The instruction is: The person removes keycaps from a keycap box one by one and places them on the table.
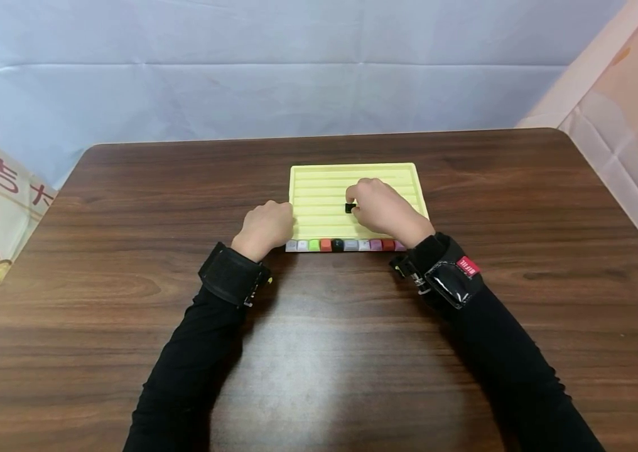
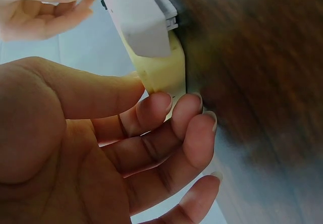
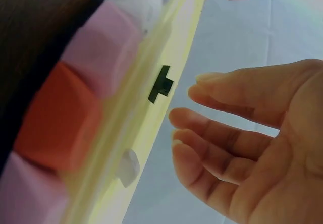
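A pale yellow ridged board (image 1: 319,188) lies on the table. My left hand (image 1: 267,226) pinches its left edge between thumb and fingers, clear in the left wrist view, where the board's yellow corner (image 2: 169,65) shows. Over the board's right half hovers my right hand (image 1: 383,207), thumb and fingers loosely bent with a gap between them. Just beside its fingertips is a small black piece (image 1: 350,208); in the right wrist view this black piece (image 3: 161,85) looks T-shaped and stands on the board, apart from the fingers. A small white piece (image 3: 128,168) sits nearby.
Coloured blocks like keycaps, among them a red one (image 1: 326,245) and a black one (image 1: 337,245), line the board's near edge. The brown wooden table (image 1: 155,351) extends all round. Behind it hangs a pale blue cloth (image 1: 251,94), with printed cloths at both sides.
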Demonstrator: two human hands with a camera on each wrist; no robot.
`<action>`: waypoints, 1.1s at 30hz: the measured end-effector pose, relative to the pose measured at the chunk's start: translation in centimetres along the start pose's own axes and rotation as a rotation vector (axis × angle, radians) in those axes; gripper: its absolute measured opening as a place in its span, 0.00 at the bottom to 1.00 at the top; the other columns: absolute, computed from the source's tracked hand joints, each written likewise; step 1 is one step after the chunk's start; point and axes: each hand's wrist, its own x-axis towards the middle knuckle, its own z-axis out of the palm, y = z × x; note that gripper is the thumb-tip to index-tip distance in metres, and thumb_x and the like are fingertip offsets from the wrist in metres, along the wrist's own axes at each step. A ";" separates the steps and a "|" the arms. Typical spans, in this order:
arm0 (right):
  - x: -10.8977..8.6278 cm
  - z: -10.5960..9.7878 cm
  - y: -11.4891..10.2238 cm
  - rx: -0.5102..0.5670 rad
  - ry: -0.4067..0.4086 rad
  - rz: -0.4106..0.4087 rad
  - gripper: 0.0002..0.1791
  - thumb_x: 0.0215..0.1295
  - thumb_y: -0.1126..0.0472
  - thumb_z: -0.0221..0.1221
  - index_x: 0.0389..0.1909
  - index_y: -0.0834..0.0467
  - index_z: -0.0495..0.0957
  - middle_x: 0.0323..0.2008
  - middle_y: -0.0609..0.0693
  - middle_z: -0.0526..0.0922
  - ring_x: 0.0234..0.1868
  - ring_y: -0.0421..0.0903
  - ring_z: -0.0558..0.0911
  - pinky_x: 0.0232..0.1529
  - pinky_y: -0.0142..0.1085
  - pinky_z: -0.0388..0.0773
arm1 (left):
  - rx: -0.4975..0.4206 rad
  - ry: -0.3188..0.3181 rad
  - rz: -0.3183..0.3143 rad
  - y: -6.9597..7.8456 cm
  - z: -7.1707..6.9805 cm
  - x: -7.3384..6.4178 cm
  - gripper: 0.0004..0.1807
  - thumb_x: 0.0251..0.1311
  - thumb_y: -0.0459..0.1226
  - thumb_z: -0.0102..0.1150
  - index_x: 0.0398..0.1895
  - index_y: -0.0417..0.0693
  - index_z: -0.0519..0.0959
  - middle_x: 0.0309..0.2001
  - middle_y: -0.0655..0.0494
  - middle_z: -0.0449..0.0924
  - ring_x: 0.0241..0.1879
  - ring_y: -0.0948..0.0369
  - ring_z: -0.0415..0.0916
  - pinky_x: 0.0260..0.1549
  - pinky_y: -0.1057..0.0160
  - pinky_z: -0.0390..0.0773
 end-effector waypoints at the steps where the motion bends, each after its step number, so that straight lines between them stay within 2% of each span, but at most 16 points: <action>1: 0.0 0.1 0.0 -0.009 -0.001 -0.004 0.13 0.60 0.74 0.49 0.43 0.67 0.78 0.42 0.62 0.77 0.37 0.51 0.73 0.36 0.39 0.67 | 0.000 0.001 -0.001 0.0 0.0 0.0 0.14 0.69 0.38 0.39 0.32 0.40 0.74 0.20 0.52 0.60 0.20 0.56 0.59 0.22 0.62 0.59; 4: 0.2 0.3 0.0 -0.038 -0.011 -0.012 0.14 0.60 0.74 0.49 0.46 0.67 0.76 0.42 0.63 0.74 0.43 0.54 0.73 0.39 0.40 0.67 | 0.001 0.004 -0.002 0.1 0.0 0.0 0.14 0.69 0.38 0.39 0.32 0.40 0.74 0.20 0.52 0.59 0.19 0.57 0.59 0.22 0.62 0.59; 7: 0.4 0.4 -0.1 -0.054 -0.021 -0.007 0.15 0.60 0.75 0.48 0.45 0.67 0.76 0.42 0.62 0.73 0.43 0.54 0.72 0.38 0.39 0.66 | 0.004 0.004 -0.007 0.1 0.0 0.0 0.14 0.69 0.38 0.39 0.31 0.40 0.74 0.20 0.52 0.59 0.19 0.57 0.59 0.21 0.62 0.59; 10: 0.6 0.5 -0.1 -0.049 -0.025 0.003 0.12 0.58 0.78 0.44 0.30 0.64 0.75 0.28 0.55 0.69 0.30 0.48 0.67 0.30 0.37 0.58 | 0.009 0.003 -0.013 0.1 -0.1 0.0 0.14 0.69 0.38 0.40 0.32 0.40 0.74 0.20 0.52 0.60 0.20 0.56 0.60 0.22 0.62 0.60; 12: 0.8 0.7 0.0 -0.046 -0.024 0.007 0.14 0.56 0.80 0.43 0.22 0.60 0.68 0.22 0.50 0.59 0.25 0.46 0.59 0.28 0.36 0.53 | 0.011 0.001 -0.016 0.1 -0.1 0.0 0.14 0.69 0.38 0.40 0.32 0.40 0.74 0.20 0.52 0.61 0.20 0.56 0.60 0.22 0.62 0.60; 14: 0.9 0.8 0.0 -0.041 -0.022 0.012 0.16 0.54 0.81 0.42 0.18 0.57 0.60 0.21 0.48 0.50 0.23 0.45 0.52 0.27 0.36 0.48 | 0.013 0.000 -0.017 0.1 -0.1 0.0 0.14 0.69 0.38 0.40 0.33 0.40 0.74 0.21 0.51 0.62 0.20 0.56 0.61 0.22 0.62 0.60; 22: 1.4 1.0 -0.1 -0.053 -0.005 0.023 0.20 0.48 0.84 0.37 0.17 0.54 0.49 0.20 0.48 0.46 0.22 0.44 0.47 0.25 0.35 0.47 | 0.011 -0.004 -0.021 0.1 -0.1 -0.1 0.14 0.69 0.38 0.39 0.34 0.40 0.74 0.22 0.50 0.63 0.21 0.56 0.61 0.22 0.62 0.60; 33: 1.6 1.0 -0.2 -0.114 0.016 0.010 0.22 0.46 0.84 0.39 0.16 0.53 0.47 0.20 0.47 0.44 0.22 0.43 0.46 0.25 0.35 0.46 | 0.011 -0.010 -0.021 0.1 -0.1 0.0 0.14 0.69 0.38 0.39 0.35 0.39 0.74 0.21 0.52 0.61 0.20 0.56 0.60 0.22 0.62 0.60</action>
